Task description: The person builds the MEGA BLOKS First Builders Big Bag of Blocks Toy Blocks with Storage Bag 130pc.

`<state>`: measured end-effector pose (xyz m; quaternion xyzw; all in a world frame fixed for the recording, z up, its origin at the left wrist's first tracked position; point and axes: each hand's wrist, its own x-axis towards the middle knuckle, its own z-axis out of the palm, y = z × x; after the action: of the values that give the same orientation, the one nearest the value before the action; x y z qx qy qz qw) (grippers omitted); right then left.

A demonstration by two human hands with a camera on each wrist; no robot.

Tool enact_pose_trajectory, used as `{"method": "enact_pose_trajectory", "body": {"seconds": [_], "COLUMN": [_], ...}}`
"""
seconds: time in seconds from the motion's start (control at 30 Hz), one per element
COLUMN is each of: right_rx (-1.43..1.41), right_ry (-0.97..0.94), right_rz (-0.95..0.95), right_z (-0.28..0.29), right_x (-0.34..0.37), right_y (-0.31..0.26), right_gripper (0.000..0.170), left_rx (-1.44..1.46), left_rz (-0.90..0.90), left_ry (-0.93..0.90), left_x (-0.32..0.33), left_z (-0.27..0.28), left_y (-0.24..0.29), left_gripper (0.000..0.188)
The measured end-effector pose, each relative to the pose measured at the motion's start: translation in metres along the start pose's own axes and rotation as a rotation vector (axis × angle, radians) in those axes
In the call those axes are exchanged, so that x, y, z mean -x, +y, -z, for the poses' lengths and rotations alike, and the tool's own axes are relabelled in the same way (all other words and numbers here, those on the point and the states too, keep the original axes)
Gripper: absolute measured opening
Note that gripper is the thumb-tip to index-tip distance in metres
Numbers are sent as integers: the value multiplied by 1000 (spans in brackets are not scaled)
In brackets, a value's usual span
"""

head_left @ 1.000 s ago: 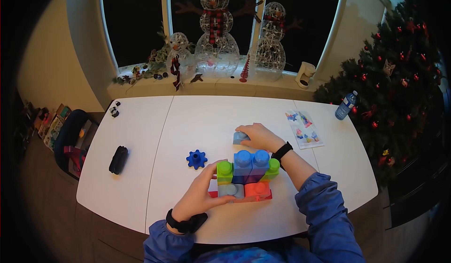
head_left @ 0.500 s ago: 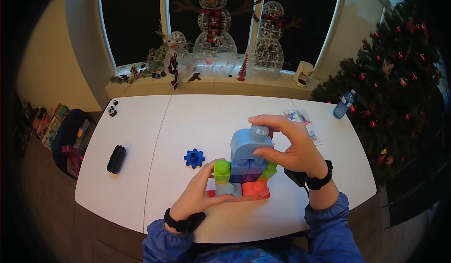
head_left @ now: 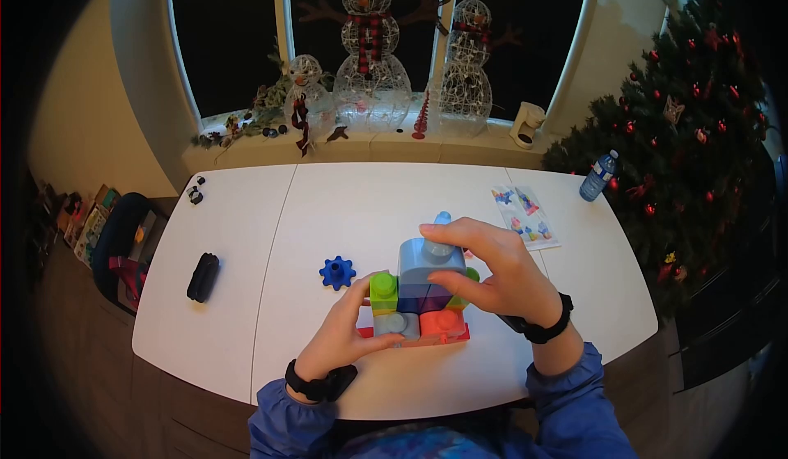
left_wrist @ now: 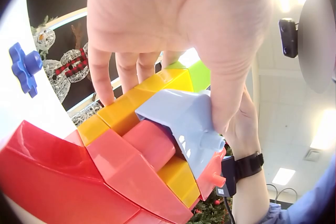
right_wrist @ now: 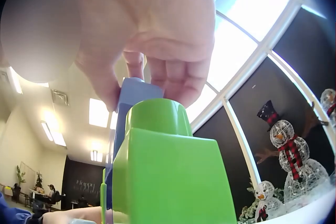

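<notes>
A build of chunky toy blocks stands on the white table (head_left: 213, 360). My left hand (head_left: 335, 336) grips its left side, thumb over the front grey block (head_left: 396, 324) and fingers behind. Beside that sits an orange-red block (head_left: 442, 323), with a lime green block (head_left: 383, 292) above left. My right hand (head_left: 513, 274) pinches a rounded light blue block (head_left: 419, 269) right over the purple-blue blocks in the middle. Another green block (right_wrist: 176, 176) is close below that hand in the right wrist view. Yellow and red blocks (left_wrist: 134, 155) show lower down in the left wrist view.
A dark blue gear-shaped piece (head_left: 337, 272) lies left of the build. Further left is a black case (head_left: 203, 278). At the back right are a printed picture sheet (head_left: 527, 217) and a water bottle (head_left: 598, 176). A decorated tree (head_left: 657, 147) stands beyond the table's right side.
My right hand has picked up the light blue block from the table behind the build, brought it over the middle, then lowered it. My left hand keeps its grip.
</notes>
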<state>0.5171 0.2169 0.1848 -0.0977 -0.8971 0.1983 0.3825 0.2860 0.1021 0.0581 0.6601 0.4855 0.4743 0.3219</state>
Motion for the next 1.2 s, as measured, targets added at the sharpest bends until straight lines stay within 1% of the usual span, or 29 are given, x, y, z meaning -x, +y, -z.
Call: {"method": "enact_pose_trajectory", "body": {"seconds": [0.1, 0.2, 0.3, 0.33, 0.43, 0.5, 0.53, 0.63, 0.8, 0.93, 1.03, 1.13, 1.2], "right_rx": [4, -35, -359, -354, 198, 451, 577, 599, 566, 553, 490, -151, -498], "right_ry": [-21, -98, -61, 21, -152, -197, -219, -268, -287, -352, -170, 159, 262], "right_rz": [3, 29, -61, -229, -574, -593, -602, -804, -795, -840, -682, -592, -498], "right_z": [1, 9, 9, 3, -9, -36, -42, -59, -72, -68, -60, -42, -28], "right_x": [1, 0, 1, -2, -5, 8, 6, 4, 14, 12, 11, -9, -17], "right_y": [1, 10, 57, 63, 112, 168, 173, 183, 212, 203, 195, 164, 124], "right_gripper": [58, 57, 54, 52, 66, 65, 64, 61, 54, 51, 47, 44, 45], "left_rx": [-7, -35, -12, -15, -26, -37, -34, -37, -14, -19, -37, -22, -31], "left_rz": [3, 0, 0, 1, 7, 6, 1, -3, 9, -1, -4, 5, 6], "left_ry": [7, -29, -29, -22, -6, -4, -9, -15, -13, -12, -25, -16, -2], "left_x": [1, 1, 1, 1, 1, 0, 0, 1, 0, 1, 1, 1, 1], "left_z": [0, 2, 1, 1, 1, 0, 0, 1, 1, 0, 2, 1, 1], "left_y": [0, -5, -3, -2, -1, -1, -1, -3, -1, -2, -4, -4, 0], "left_gripper": [91, 93, 92, 92, 92, 92, 92, 91, 92, 91, 91, 92, 92]}}
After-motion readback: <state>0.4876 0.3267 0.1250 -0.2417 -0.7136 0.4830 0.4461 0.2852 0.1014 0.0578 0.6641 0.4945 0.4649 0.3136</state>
